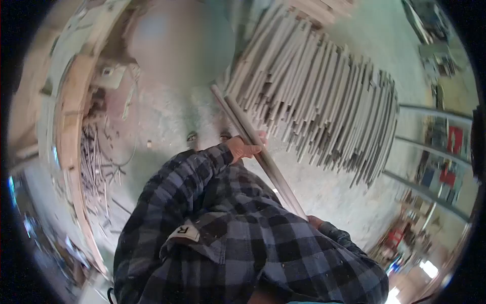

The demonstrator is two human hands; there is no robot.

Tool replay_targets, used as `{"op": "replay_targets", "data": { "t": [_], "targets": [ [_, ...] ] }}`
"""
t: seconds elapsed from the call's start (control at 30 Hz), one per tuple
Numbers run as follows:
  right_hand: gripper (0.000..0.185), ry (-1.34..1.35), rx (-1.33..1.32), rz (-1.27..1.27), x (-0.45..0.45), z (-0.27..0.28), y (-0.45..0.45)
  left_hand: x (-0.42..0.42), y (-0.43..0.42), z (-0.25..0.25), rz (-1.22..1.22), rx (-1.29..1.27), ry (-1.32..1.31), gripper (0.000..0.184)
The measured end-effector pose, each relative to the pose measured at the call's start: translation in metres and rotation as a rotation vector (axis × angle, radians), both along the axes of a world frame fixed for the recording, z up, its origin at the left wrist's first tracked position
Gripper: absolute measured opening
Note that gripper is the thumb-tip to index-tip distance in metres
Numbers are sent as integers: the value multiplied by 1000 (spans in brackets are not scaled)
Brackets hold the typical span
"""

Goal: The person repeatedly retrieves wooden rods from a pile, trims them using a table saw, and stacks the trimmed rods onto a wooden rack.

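Two long grey metal bars (279, 178), lying side by side, slant from upper left to lower right in front of my body. My left hand (244, 149) is closed around them near the middle, thumb across the top. At their lower right end is my right hand (315, 221), mostly hidden by the bars and my sleeve, with its fingers against them. The far end of the bars reaches close to a large pile of similar long bars (324, 96).
A wooden beam (71, 126) runs along the left, with thin scrap rods (93, 162) on the floor beside it. Metal rails (430, 147) stick out on the right, near shelves with red items (455, 139). Two shoes show on the floor; a blurred patch hides the top.
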State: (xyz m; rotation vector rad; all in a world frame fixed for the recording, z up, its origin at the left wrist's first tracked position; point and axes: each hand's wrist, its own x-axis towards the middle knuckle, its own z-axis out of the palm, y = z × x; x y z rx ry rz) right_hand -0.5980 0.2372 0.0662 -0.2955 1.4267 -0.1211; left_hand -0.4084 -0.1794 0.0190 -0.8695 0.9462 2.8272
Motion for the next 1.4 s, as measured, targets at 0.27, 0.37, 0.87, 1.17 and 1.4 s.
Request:
{"op": "replay_targets", "data": {
  "t": [0.27, 0.37, 0.87, 1.17, 1.4],
  "targets": [
    [24, 69, -107, 665, -27, 28, -216, 104, -23, 48, 513, -119, -99, 32],
    [26, 13, -138, 761, -8, 51, -300, 144, -28, 83, 816, -228, -175, 36],
    [33, -397, -287, 1173, 183, 95, -538, 343, 1, 135, 1920, -368, -387, 24],
    [28, -414, -193, 1389, 316, 138, -596, 547, 35, 150, 2345, -501, 233, 43],
    [22, -186, -377, 1520, 393, 156, -637, 646, 28, 160, 2388, -666, -56, 34]
  ]
}}
